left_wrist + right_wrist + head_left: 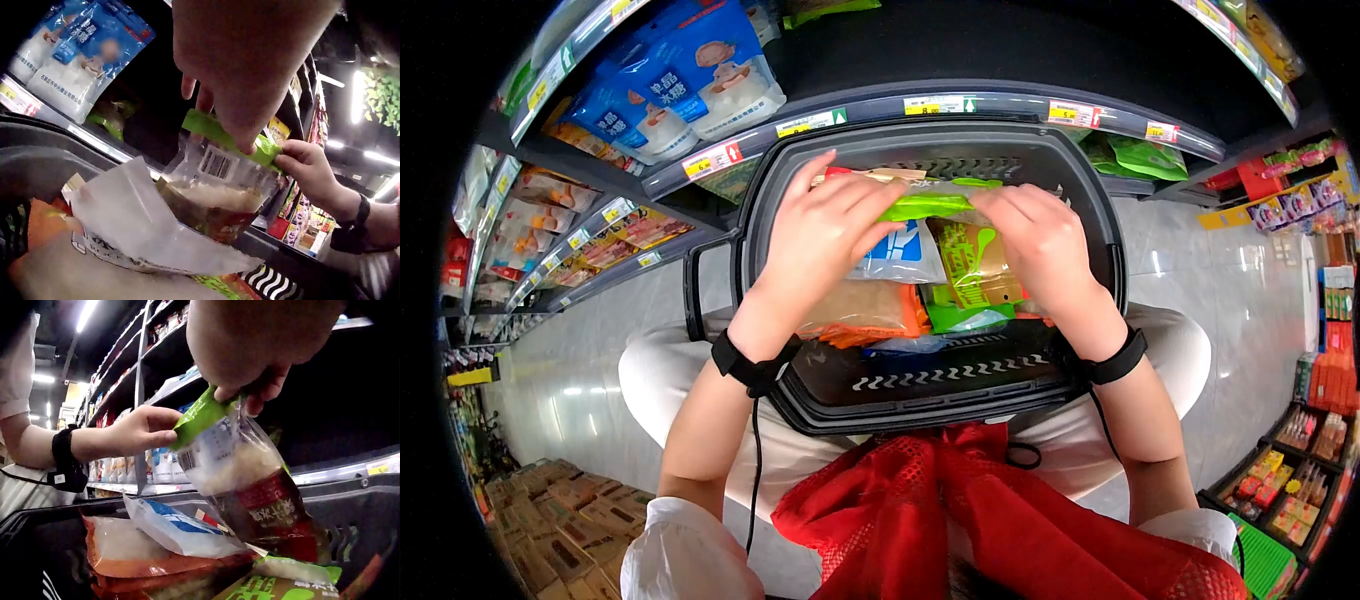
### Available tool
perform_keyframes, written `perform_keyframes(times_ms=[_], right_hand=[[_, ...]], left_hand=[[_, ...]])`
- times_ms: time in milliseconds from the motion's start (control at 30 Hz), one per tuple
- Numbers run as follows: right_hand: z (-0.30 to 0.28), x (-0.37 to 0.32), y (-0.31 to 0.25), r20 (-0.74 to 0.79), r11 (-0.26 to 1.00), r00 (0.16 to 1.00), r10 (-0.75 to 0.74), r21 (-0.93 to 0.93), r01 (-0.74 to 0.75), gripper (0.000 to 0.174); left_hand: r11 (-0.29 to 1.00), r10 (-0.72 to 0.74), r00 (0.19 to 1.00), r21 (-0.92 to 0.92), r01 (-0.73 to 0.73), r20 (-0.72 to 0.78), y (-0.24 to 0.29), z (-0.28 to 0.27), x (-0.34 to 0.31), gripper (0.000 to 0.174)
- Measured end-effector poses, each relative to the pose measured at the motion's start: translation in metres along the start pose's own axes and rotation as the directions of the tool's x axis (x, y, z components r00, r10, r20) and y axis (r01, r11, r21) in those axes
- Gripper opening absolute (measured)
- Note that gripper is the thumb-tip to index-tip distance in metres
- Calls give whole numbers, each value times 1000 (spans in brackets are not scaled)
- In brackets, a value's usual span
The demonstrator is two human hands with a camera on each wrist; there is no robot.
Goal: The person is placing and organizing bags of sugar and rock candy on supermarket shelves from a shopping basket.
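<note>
Over basket, hands tight on pkt

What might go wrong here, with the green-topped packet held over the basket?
1. The left hand and right hand pinch the packet only by its green top strip, so it may slip or tear.
2. The basket holds several packets; this one hangs tilted and might slide off the white and blue packet below.

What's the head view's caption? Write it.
Left hand and right hand pinch a green-topped clear plastic pouch above a black plastic basket.
</note>
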State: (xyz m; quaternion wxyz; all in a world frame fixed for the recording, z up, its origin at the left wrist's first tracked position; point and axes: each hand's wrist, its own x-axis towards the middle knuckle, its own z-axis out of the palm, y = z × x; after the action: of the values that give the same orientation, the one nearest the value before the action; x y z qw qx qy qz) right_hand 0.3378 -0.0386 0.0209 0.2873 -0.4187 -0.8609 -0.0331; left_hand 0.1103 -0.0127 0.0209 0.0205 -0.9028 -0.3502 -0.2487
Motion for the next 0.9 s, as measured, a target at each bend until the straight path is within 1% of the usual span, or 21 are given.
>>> perform_keyframes(times_ms=[33, 100, 133, 200, 233, 267, 300, 333, 367, 400, 433, 467, 500, 567, 633, 667, 700, 767, 800, 867, 900], right_hand=[[0, 0, 1, 1, 1000, 1000, -2, 2, 2, 24], [-3, -1, 4, 38, 989, 990, -138, 49, 136, 22], [-2, -1, 4, 36, 989, 989, -141, 49, 139, 22], [0, -2, 2, 47, 977, 978, -203, 80, 199, 21], [1, -2, 2, 47, 976, 978, -206, 80, 201, 21], [2, -2, 1, 49, 974, 974, -220, 74, 216, 21], [3, -2, 1, 51, 971, 971, -233, 67, 230, 21], [4, -1, -1, 51, 970, 971, -235, 67, 232, 21], [4, -1, -3, 42, 980, 980, -192, 69, 189, 22], [5, -1, -6, 33, 987, 988, -149, 70, 146, 22], [5, 0, -10, 33, 986, 988, -152, 70, 149, 22], [5, 1, -16, 29, 995, 996, -90, 54, 88, 22], [7, 2, -21, 23, 999, 999, -26, 39, 25, 22], [14, -2, -26, 5, 999, 999, -39, 4, 39, 18], [16, -7, -28, 50, 997, 998, -50, -58, 53, 15], [14, -7, -24, 83, 999, 996, -39, -30, 42, 12], [12, -6, -20, 82, 999, 996, -35, -29, 38, 12], [8, 1, -12, -68, 997, 995, -78, 20, 80, 11], [5, 4, -9, -96, 997, 994, -54, 53, 59, 11], [-3, 8, -7, -78, 998, 996, -36, 48, 40, 11], [-5, 9, -5, -61, 999, 998, -24, 46, 27, 11]], left_hand=[[1000, -3, 1000, 1, 3, 0, 1, 2, -1, 35], [972, -44, 997, -229, 56, 59, 1, 8, -2, 39], [956, -62, 995, -283, 81, 75, 6, 11, -4, 38], [950, -64, 994, -301, 87, 86, 11, 13, -6, 37], [942, -65, 993, -322, 94, 99, 13, 14, -6, 36], [946, -79, 993, -307, 102, 87, 12, 15, -7, 31], [946, -81, 993, -306, 103, 86, 12, 15, -8, 31], [963, -81, 990, -247, 107, 112, 11, 16, -8, 28], [976, -83, 987, -187, 109, 137, 10, 17, -9, 25], [976, -85, 987, -187, 110, 135, 10, 20, -10, 25], [987, -68, 994, -142, 80, 86, 11, 24, -11, 23], [994, -48, 998, -95, 52, 39, 13, 27, -11, 21], [994, -49, 998, -94, 52, 38, 16, 26, -10, 21], [1000, 2, 984, -20, 2, 179, 23, 20, -8, 16], [1000, 5, 985, -18, -2, 175, 28, 19, -9, 15], [1000, 5, 986, -13, -3, 168, 29, 18, -9, 15], [1000, 8, 985, -14, -6, 171, 29, 16, -7, 15], [994, -30, 998, -105, 36, 55, 29, 9, -1, 15], [994, -29, 998, -107, 34, 57, 28, 6, 1, 15], [988, -62, 998, -143, 60, -7, 25, 2, 4, 15], [988, -59, 998, -143, 57, -9, 25, 2, 3, 15]])
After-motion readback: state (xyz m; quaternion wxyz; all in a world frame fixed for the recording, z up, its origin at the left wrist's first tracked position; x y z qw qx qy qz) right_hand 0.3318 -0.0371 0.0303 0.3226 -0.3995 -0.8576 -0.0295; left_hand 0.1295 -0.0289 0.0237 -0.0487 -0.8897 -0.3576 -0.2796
